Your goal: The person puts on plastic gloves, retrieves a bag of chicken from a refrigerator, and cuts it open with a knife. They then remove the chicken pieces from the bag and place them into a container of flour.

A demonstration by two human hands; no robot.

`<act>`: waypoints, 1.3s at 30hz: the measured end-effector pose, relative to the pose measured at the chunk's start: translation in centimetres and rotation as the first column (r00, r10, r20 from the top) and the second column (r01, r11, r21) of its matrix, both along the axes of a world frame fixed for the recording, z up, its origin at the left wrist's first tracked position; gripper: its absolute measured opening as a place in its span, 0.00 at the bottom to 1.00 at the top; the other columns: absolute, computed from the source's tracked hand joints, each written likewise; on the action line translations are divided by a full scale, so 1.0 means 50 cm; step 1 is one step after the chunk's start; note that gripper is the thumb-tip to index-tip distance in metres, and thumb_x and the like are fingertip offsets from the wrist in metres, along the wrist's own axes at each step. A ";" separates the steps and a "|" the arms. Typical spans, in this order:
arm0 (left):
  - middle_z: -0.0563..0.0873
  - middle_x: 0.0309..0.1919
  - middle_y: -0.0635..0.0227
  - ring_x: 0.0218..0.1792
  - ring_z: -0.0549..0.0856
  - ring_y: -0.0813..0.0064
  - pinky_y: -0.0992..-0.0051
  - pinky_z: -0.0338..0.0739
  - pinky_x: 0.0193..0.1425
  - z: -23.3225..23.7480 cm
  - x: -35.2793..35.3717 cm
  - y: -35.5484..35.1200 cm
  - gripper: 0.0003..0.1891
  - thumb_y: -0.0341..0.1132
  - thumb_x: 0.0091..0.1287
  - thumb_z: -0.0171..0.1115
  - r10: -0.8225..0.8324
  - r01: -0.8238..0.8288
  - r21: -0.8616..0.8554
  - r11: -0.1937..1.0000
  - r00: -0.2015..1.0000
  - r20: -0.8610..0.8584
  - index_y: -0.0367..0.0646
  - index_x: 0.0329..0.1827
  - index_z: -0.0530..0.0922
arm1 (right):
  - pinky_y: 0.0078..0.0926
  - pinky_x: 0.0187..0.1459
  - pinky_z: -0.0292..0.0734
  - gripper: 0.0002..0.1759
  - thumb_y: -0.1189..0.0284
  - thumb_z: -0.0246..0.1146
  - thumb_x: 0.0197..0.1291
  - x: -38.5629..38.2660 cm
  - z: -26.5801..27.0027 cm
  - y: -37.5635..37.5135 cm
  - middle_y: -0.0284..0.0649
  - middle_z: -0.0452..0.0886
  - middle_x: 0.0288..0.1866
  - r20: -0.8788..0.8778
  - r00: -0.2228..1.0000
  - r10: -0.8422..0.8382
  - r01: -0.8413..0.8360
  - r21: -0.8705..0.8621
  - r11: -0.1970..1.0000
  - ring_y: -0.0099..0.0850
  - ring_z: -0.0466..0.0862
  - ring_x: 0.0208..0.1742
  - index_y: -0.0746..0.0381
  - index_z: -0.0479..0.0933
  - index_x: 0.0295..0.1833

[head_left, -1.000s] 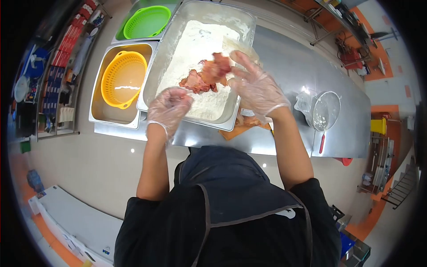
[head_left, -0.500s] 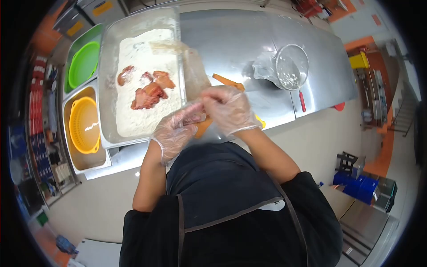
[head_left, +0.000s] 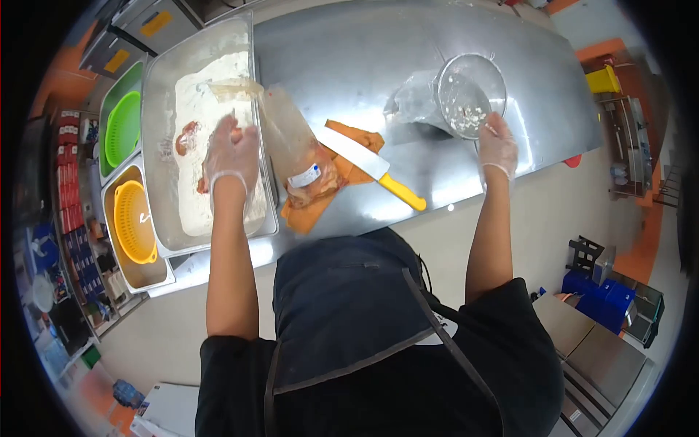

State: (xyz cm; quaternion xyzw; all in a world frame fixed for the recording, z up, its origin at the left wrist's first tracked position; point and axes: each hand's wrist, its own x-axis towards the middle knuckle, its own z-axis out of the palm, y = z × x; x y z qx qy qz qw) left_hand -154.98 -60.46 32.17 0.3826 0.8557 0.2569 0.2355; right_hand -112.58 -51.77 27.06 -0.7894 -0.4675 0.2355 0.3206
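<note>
Clear plastic over the fingers point(head_left: 240, 138) of the left hand point(head_left: 231, 156), spread wide and flat on the red raw meat pieces point(head_left: 188, 137) in the flour-filled rectangular steel tray point(head_left: 154, 204); at the right hand point(head_left: 499, 146), fingertips point(head_left: 491, 124) at the rim of the round metal mesh sieve point(head_left: 466, 95), closed or not impossible to tell. With such a wide reach, could tip the sieve and spill its crumbs, or knock the transparent plastic bag of meat point(head_left: 302, 164) onto the yellow-handled knife point(head_left: 371, 169) just beside.
</note>
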 end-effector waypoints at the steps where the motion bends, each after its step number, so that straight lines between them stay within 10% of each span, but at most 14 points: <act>1: 0.84 0.53 0.56 0.55 0.83 0.60 0.67 0.74 0.61 0.013 0.007 0.018 0.31 0.50 0.64 0.61 0.025 -0.024 -0.037 0.999 0.999 0.028 0.42 0.67 0.70 | 0.21 0.55 0.75 0.25 0.75 0.65 0.59 0.016 -0.019 -0.023 0.42 0.80 0.57 -0.397 0.916 -0.052 0.147 0.213 0.966 0.28 0.81 0.52 0.67 0.73 0.63; 8: 0.86 0.50 0.57 0.49 0.85 0.61 0.68 0.77 0.55 -0.036 -0.001 0.112 0.28 0.50 0.62 0.62 0.119 -0.109 0.077 0.991 0.982 -0.144 0.44 0.62 0.76 | 0.21 0.49 0.77 0.21 0.76 0.66 0.56 -0.091 0.076 -0.046 0.37 0.83 0.48 -0.535 0.839 0.100 0.039 0.242 0.969 0.25 0.81 0.46 0.67 0.77 0.57; 12: 0.88 0.36 0.57 0.40 0.88 0.63 0.68 0.79 0.50 -0.099 -0.044 0.131 0.19 0.47 0.60 0.61 0.055 -0.097 0.227 0.969 0.981 0.185 0.43 0.47 0.85 | 0.24 0.52 0.76 0.17 0.72 0.65 0.57 -0.206 0.058 -0.051 0.38 0.84 0.46 -0.580 0.739 0.342 -0.241 0.246 0.939 0.26 0.82 0.48 0.64 0.80 0.53; 18: 0.82 0.56 0.54 0.57 0.81 0.60 0.65 0.78 0.56 -0.027 -0.020 0.153 0.28 0.55 0.60 0.63 0.402 -0.359 0.336 0.871 0.913 -0.067 0.43 0.55 0.81 | 0.26 0.55 0.75 0.20 0.69 0.61 0.60 -0.417 0.099 -0.037 0.39 0.84 0.49 -0.282 0.711 0.644 -0.664 0.034 0.747 0.30 0.83 0.49 0.58 0.77 0.59; 20: 0.75 0.65 0.56 0.64 0.74 0.55 0.62 0.76 0.60 0.021 -0.020 0.199 0.32 0.59 0.62 0.59 0.494 -0.511 -0.148 0.847 0.858 -0.138 0.40 0.58 0.78 | 0.28 0.57 0.75 0.22 0.67 0.60 0.61 -0.480 0.105 -0.018 0.40 0.84 0.51 -0.212 0.681 0.701 -0.719 -0.009 0.695 0.33 0.83 0.52 0.56 0.76 0.61; 23: 0.79 0.61 0.56 0.57 0.81 0.55 0.60 0.76 0.57 -0.248 -0.167 0.338 0.32 0.58 0.63 0.55 -0.266 0.181 -0.262 0.948 0.905 -0.334 0.38 0.59 0.77 | 0.30 0.60 0.73 0.24 0.65 0.58 0.62 -0.544 0.108 0.012 0.42 0.82 0.55 -0.097 0.643 0.760 -0.765 -0.025 0.644 0.37 0.81 0.55 0.52 0.74 0.65; 28: 0.89 0.40 0.58 0.41 0.88 0.60 0.65 0.79 0.50 -0.096 -0.072 0.208 0.19 0.48 0.66 0.54 0.068 -0.049 0.128 0.991 0.987 -0.146 0.44 0.46 0.85 | 0.35 0.62 0.71 0.26 0.69 0.55 0.61 -0.591 0.018 0.067 0.48 0.78 0.60 0.339 0.352 0.872 -0.936 0.160 0.315 0.41 0.76 0.63 0.56 0.70 0.67; 32: 0.85 0.29 0.68 0.31 0.81 0.79 0.75 0.79 0.40 -0.036 0.008 0.116 0.09 0.38 0.68 0.59 -0.189 -0.018 0.621 0.784 0.945 0.266 0.44 0.43 0.83 | 0.39 0.56 0.74 0.17 0.72 0.57 0.56 -0.577 0.104 0.061 0.47 0.80 0.53 0.473 -0.017 0.881 -0.987 -0.151 0.062 0.47 0.78 0.54 0.60 0.77 0.52; 35: 0.81 0.28 0.74 0.32 0.77 0.85 0.79 0.76 0.40 0.006 0.068 0.035 0.06 0.34 0.70 0.59 -0.281 0.052 0.619 0.783 0.919 0.278 0.43 0.39 0.80 | 0.41 0.45 0.77 0.07 0.70 0.61 0.53 -0.515 0.149 0.013 0.43 0.83 0.40 0.642 -0.109 0.759 -0.988 -0.155 -0.011 0.45 0.80 0.42 0.60 0.81 0.36; 37: 0.80 0.29 0.75 0.33 0.77 0.86 0.80 0.76 0.41 0.036 0.082 -0.027 0.05 0.33 0.70 0.59 -0.277 0.040 0.624 0.780 0.917 0.288 0.42 0.39 0.79 | 0.41 0.51 0.76 0.13 0.72 0.63 0.51 -0.491 0.245 -0.066 0.45 0.81 0.45 0.585 -0.177 0.792 -0.962 -0.272 -0.014 0.46 0.79 0.48 0.62 0.79 0.44; 39: 0.78 0.31 0.75 0.34 0.76 0.86 0.81 0.75 0.41 0.042 0.095 -0.074 0.05 0.33 0.70 0.60 -0.460 -0.074 0.683 0.727 0.686 0.564 0.41 0.41 0.78 | 0.41 0.49 0.76 0.09 0.73 0.61 0.51 -0.477 0.267 -0.102 0.43 0.81 0.40 0.596 -0.305 0.743 -0.930 -0.355 -0.097 0.43 0.80 0.45 0.61 0.80 0.39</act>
